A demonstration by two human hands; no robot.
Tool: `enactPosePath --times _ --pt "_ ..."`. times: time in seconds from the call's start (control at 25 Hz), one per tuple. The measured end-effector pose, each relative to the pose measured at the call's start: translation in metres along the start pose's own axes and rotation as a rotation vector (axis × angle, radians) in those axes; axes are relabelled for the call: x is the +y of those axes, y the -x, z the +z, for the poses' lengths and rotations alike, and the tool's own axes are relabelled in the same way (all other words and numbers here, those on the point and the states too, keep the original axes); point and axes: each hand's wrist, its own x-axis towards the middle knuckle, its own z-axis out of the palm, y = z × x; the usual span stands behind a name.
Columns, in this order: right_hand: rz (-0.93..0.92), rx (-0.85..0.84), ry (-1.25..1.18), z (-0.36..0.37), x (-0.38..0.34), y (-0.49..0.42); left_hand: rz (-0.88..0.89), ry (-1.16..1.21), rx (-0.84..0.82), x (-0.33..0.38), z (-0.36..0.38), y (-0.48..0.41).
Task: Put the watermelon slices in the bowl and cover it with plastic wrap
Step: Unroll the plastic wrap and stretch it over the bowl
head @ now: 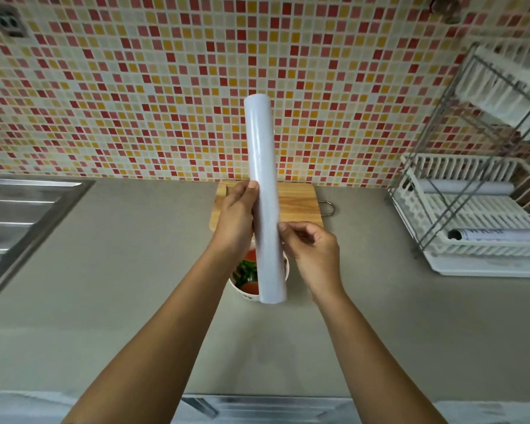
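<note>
A long white roll of plastic wrap [263, 194] is held up lengthwise above the counter, pointing away from me. My left hand [234, 218] grips its left side near the middle. My right hand [312, 252] pinches at the roll's right edge with fingertips and thumb. Under the roll's near end stands a white bowl [242, 293] with red and green watermelon slices [248, 275] in it, largely hidden by the roll and my hands.
A wooden cutting board [297, 206] lies behind the bowl against the mosaic wall. A steel sink drainboard [19, 209] is at the left. A white dish rack [478, 215] at the right holds two more rolls. The counter is grey.
</note>
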Motion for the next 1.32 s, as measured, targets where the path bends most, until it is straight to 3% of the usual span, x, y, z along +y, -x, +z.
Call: enactPosePath --times 0.16,0.36,0.48,0.68,0.88,1.04,1.2,1.32 --pt "0.003 0.001 0.082 0.012 0.005 -0.006 0.061 -0.126 0.026 0.003 -0.005 -0.002" --pt "0.163 -0.026 -0.116 0.02 0.009 -0.017 0.125 -0.192 -0.032 0.014 -0.01 -0.008" --pt "0.061 -0.008 -0.183 0.018 -0.005 -0.03 0.162 -0.188 -0.052 0.016 -0.011 -0.009" --pt "-0.063 -0.196 -0.015 0.018 -0.031 -0.054 0.131 -0.062 -0.059 0.014 -0.012 -0.009" --pt "-0.178 -0.152 0.03 0.018 -0.026 -0.052 0.149 -0.041 -0.07 0.008 -0.017 -0.01" --pt "-0.114 -0.111 -0.074 0.024 -0.024 -0.048 0.17 -0.08 -0.071 0.002 -0.017 -0.008" --pt "-0.168 -0.102 0.04 0.021 -0.026 -0.053 0.18 -0.082 -0.076 -0.001 -0.016 -0.004" --pt "-0.064 -0.024 -0.009 0.023 -0.02 -0.053 0.189 -0.103 -0.106 0.0 -0.015 0.002"
